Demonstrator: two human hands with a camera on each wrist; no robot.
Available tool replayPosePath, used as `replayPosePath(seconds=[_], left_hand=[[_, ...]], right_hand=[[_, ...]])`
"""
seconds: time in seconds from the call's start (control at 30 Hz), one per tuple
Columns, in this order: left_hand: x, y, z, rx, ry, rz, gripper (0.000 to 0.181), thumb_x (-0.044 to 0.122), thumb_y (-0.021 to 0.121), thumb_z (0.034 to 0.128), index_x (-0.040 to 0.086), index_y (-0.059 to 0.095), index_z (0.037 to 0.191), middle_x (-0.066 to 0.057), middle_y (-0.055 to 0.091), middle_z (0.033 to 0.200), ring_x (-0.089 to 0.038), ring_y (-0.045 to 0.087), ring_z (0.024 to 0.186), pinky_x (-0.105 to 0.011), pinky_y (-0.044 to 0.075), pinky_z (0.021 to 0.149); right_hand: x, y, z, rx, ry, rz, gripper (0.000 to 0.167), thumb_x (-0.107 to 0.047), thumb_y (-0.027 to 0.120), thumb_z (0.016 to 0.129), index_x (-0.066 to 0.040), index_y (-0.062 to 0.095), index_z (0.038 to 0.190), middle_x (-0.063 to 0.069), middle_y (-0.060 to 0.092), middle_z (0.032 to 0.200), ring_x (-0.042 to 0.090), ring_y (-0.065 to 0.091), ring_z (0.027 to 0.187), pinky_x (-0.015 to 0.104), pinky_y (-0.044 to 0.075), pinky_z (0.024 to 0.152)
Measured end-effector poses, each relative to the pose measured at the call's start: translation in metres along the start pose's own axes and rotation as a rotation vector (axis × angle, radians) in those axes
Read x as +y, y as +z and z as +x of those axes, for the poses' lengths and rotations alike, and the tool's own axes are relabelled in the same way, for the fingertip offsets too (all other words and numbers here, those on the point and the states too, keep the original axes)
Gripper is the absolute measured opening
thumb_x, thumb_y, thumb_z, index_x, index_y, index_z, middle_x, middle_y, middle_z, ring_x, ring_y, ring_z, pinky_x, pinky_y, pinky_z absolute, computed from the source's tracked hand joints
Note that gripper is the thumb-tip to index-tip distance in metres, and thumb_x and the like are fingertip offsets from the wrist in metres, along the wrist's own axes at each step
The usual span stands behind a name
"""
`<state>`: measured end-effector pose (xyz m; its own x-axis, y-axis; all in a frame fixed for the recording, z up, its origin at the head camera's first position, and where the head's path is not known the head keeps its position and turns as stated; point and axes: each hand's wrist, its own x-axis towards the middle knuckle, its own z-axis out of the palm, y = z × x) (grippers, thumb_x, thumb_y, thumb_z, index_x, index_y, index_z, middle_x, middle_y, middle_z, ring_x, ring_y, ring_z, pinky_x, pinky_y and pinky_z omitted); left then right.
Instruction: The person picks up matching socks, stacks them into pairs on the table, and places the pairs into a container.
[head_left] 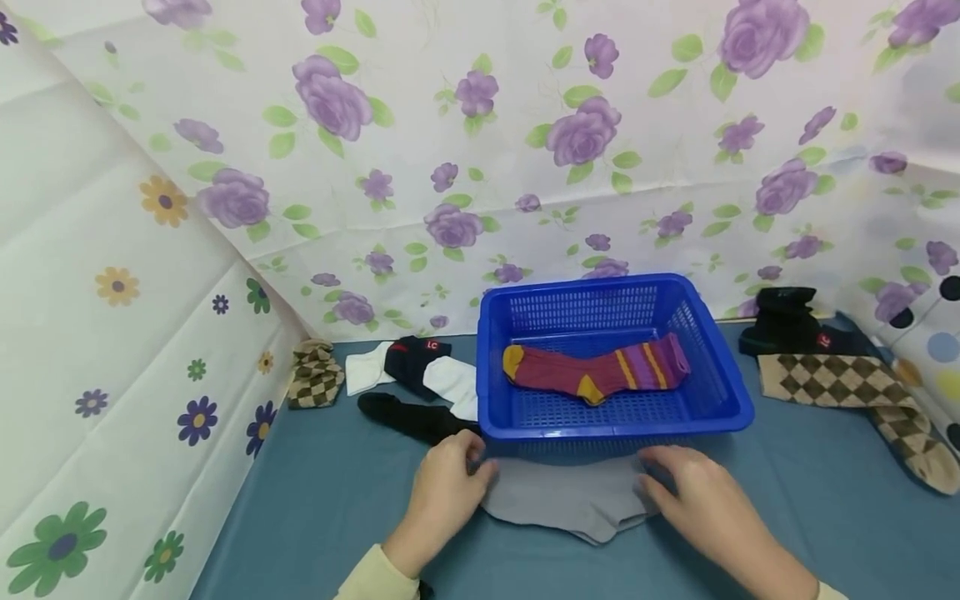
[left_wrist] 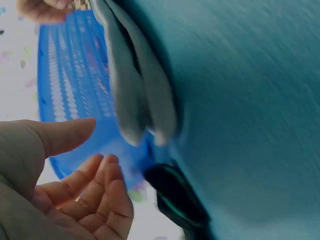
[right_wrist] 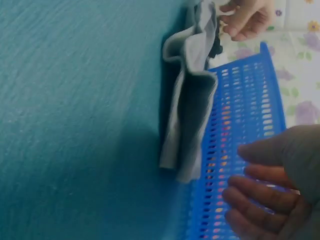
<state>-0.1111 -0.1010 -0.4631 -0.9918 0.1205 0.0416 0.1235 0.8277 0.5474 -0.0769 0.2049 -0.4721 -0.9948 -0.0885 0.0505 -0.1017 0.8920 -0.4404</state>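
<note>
The gray socks lie on the tabletop along the near edge of the blue basket, which holds a maroon sock. The left hand and right hand, set apart, flank the socks' ends, thumbs parted from fingers, gripping nothing.

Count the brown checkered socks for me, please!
2: a bunched checkered sock left of the blue basket, and a long checkered sock right of it. Folds could hide more.

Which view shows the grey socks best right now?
The head view: it shows the grey socks at almost full length, heel included. The left wrist view shows them edge-on, toes nearest; the right wrist view is also edge-on, cuffs nearest.
</note>
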Motion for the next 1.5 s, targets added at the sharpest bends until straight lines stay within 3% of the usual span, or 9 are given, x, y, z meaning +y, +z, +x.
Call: replayPosePath(seconds=[0.07, 0.2, 0.3, 0.47, 0.63, 0.97, 1.23, 1.33, 1.5], left_hand=[[0.009, -0.001, -0.005, -0.019, 0.066, 0.039, 0.019, 0.03, 0.074, 0.0792, 0.018, 0.065, 0.091, 0.007, 0.058, 0.077, -0.004, 0.048, 0.064, -0.021, 0.039, 0.055], [0.02, 0.004, -0.007, -0.186, 0.185, 0.022, 0.021, 0.032, 0.072, 0.0817, 0.019, 0.066, 0.097, 0.008, 0.058, 0.08, -0.002, 0.049, 0.067, -0.018, 0.04, 0.056], [0.02, 0.012, -0.005, -0.28, 0.202, 0.042, 0.027, 0.036, 0.071, 0.0814, 0.016, 0.066, 0.1, 0.007, 0.058, 0.082, -0.003, 0.048, 0.067, -0.019, 0.04, 0.056], [0.009, 0.024, -0.001, -0.327, 0.184, 0.108, 0.032, 0.041, 0.075, 0.0764, 0.014, 0.063, 0.091, 0.005, 0.054, 0.078, -0.005, 0.047, 0.065, -0.022, 0.039, 0.055], [0.002, 0.032, 0.0, -0.297, 0.168, 0.092, 0.033, 0.038, 0.078, 0.0736, 0.014, 0.058, 0.084, 0.005, 0.05, 0.075, -0.007, 0.045, 0.064, -0.022, 0.037, 0.055], [-0.002, 0.034, 0.006, -0.305, 0.137, 0.095, 0.037, 0.031, 0.085, 0.0646, 0.015, 0.056, 0.08, 0.004, 0.052, 0.074, -0.008, 0.046, 0.065, -0.022, 0.039, 0.056], [0.002, 0.027, -0.002, -0.322, 0.188, 0.085, 0.029, 0.032, 0.079, 0.0727, 0.015, 0.062, 0.088, 0.003, 0.054, 0.078, -0.006, 0.047, 0.065, -0.021, 0.039, 0.055], [0.004, 0.018, -0.003, -0.26, 0.182, 0.071, 0.026, 0.033, 0.077, 0.0755, 0.016, 0.065, 0.091, 0.004, 0.057, 0.079, -0.005, 0.047, 0.065, -0.02, 0.039, 0.054], [0.001, 0.006, -0.001, -0.063, 0.096, 0.106, 0.03, 0.036, 0.076, 0.076, 0.013, 0.065, 0.093, 0.0, 0.059, 0.083, -0.007, 0.049, 0.067, -0.025, 0.041, 0.055]], right_hand=[[-0.007, 0.0, -0.001, 0.011, -0.096, -0.017, 0.025, -0.026, 0.073, 0.081, -0.021, 0.068, 0.105, -0.006, 0.068, 0.101, 0.013, 0.063, 0.097, 0.04, 0.053, 0.081], [-0.017, 0.01, 0.0, -0.001, -0.266, -0.042, 0.03, -0.029, 0.068, 0.086, -0.029, 0.063, 0.116, -0.016, 0.062, 0.111, 0.002, 0.056, 0.104, 0.032, 0.052, 0.085], [-0.019, 0.023, 0.002, -0.042, -0.317, -0.034, 0.03, -0.034, 0.065, 0.087, -0.033, 0.061, 0.117, -0.02, 0.058, 0.11, -0.003, 0.053, 0.101, 0.027, 0.051, 0.083], [-0.012, 0.041, 0.003, -0.171, -0.308, 0.008, 0.012, -0.045, 0.064, 0.085, -0.039, 0.057, 0.094, -0.02, 0.048, 0.091, -0.002, 0.046, 0.08, 0.022, 0.044, 0.066], [-0.004, 0.044, 0.003, -0.261, -0.31, -0.033, 0.017, -0.054, 0.061, 0.083, -0.04, 0.052, 0.088, -0.018, 0.042, 0.085, 0.001, 0.041, 0.075, 0.024, 0.038, 0.064], [-0.001, 0.048, 0.002, -0.283, -0.277, -0.072, 0.028, -0.062, 0.06, 0.079, -0.038, 0.049, 0.088, -0.017, 0.043, 0.087, 0.005, 0.039, 0.076, 0.025, 0.033, 0.061], [-0.006, 0.038, 0.004, -0.358, -0.203, 0.016, 0.026, -0.057, 0.064, 0.08, -0.034, 0.058, 0.091, -0.017, 0.051, 0.087, 0.003, 0.046, 0.075, 0.023, 0.04, 0.061], [-0.01, 0.023, 0.007, -0.352, -0.106, 0.048, 0.024, -0.049, 0.069, 0.079, -0.031, 0.063, 0.092, -0.015, 0.057, 0.087, 0.003, 0.052, 0.076, 0.026, 0.046, 0.065], [-0.009, 0.009, 0.011, -0.247, 0.065, 0.022, 0.019, -0.035, 0.074, 0.078, -0.024, 0.065, 0.09, -0.009, 0.059, 0.082, 0.007, 0.055, 0.076, 0.03, 0.049, 0.067]])
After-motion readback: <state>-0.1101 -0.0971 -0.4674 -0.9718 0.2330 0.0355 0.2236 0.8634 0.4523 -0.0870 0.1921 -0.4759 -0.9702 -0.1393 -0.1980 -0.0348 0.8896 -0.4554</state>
